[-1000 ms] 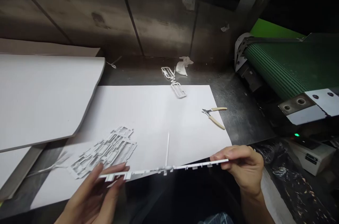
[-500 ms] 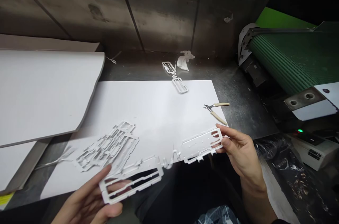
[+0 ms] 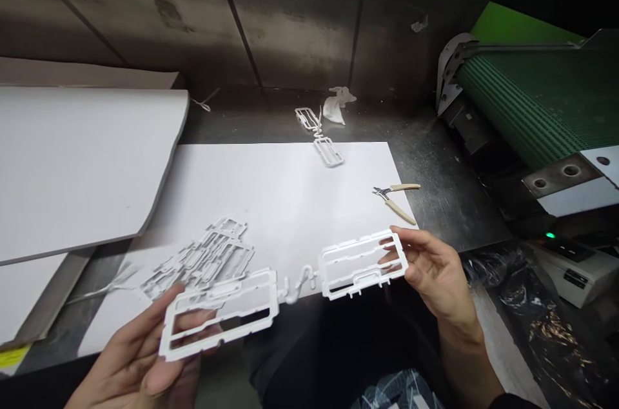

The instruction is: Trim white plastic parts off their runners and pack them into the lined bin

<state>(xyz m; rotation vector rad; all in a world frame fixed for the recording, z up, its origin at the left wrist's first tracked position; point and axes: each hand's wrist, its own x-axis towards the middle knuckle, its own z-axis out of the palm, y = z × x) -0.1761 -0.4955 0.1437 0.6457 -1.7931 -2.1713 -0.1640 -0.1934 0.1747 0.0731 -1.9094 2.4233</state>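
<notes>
Two white plastic frames joined by a thin runner make one moulded part (image 3: 285, 296), held flat above the tabletop (image 3: 435, 170) near edge. Left hand (image 3: 140, 357) supports the L frame from below, grip closed on it w/ fingers under and thumb over. Right hand (image 3: 435, 273) pinches the R frame's end (fingertips only). Pile of similar frames (image 3: 203, 260) lies on white sheet (image 3: 280, 196); cutters (image 3: 396, 197) sit at its R edge.

Left hand (image 3: 145, 357) palm-up, right hand (image 3: 435, 273) raised, fingers (image 3: 411, 238) of both curled in a pinch.
</notes>
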